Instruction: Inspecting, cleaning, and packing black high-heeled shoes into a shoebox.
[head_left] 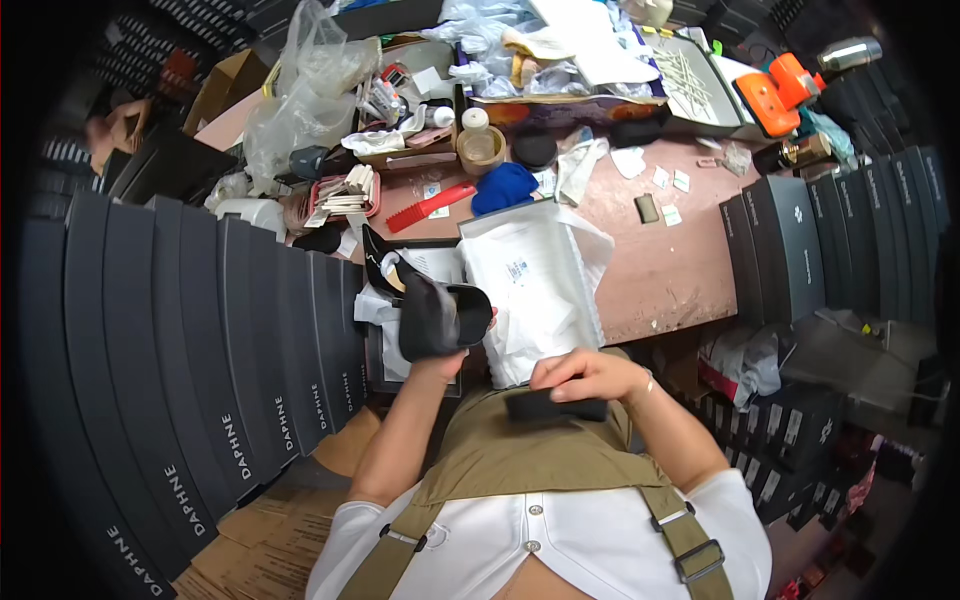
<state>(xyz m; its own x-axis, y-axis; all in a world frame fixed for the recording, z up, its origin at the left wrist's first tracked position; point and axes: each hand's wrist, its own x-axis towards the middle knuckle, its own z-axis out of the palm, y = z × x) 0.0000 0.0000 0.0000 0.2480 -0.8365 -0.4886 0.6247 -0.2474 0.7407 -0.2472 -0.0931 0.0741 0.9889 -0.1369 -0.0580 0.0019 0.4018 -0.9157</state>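
Hands grasping: left hand (pixel 440 362) holds a black shoe (pixel 432 312), right hand (pixel 585 378) grips a black insole (pixel 553 407).

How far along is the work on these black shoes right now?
Looks done: rows of closed dark boxes stand stacked on the left. In hand: the left hand holds up a black shoe, the right hand presses a black piece in the lap. Left: white wrapping sheets still lie unused on the table.

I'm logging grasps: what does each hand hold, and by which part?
Left hand grips a black shoe from beneath, near its middle. Right hand holds a flat black piece along its top edge.
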